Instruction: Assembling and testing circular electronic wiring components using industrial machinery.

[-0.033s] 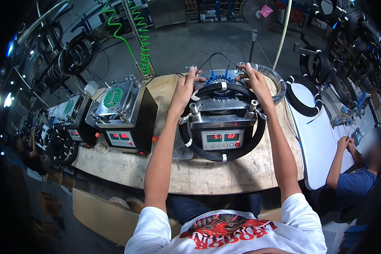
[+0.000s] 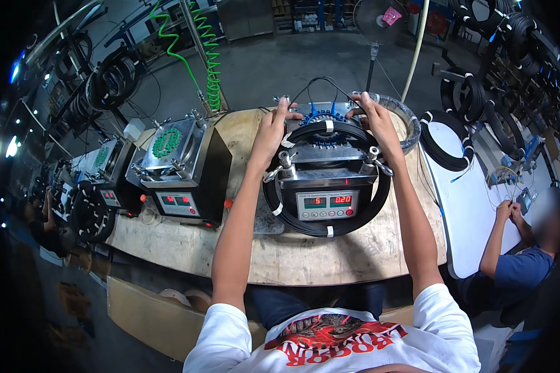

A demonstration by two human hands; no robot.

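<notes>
A box-shaped polishing machine (image 2: 354, 183) with a lit red display stands in front of me. A coil of black cable (image 2: 328, 230), bound with white ties, hangs around its front. Blue connectors (image 2: 317, 117) ring the fixture on top, and a thin black cable (image 2: 325, 78) loops up behind them. At the far left corner of the top, my left hand (image 2: 272, 132) is closed, thumb and fingers curled in. My right hand (image 2: 378, 124) is closed likewise at the far right corner, beside the thin cable. What either hand grips is hidden. Metal wing clamps (image 2: 285, 163) stand at the near corners.
Two similar machines, the nearer one (image 2: 174, 168) with a green ring on top, stand at left on the wooden table (image 2: 292, 261). A green coiled hose (image 2: 211, 68) hangs behind. At right, a person (image 2: 516, 261) works at a white table (image 2: 463, 242) bearing a cable coil (image 2: 445, 158).
The lit digits on the machine displays differ slightly. My hands and the cable coil stay in place.
</notes>
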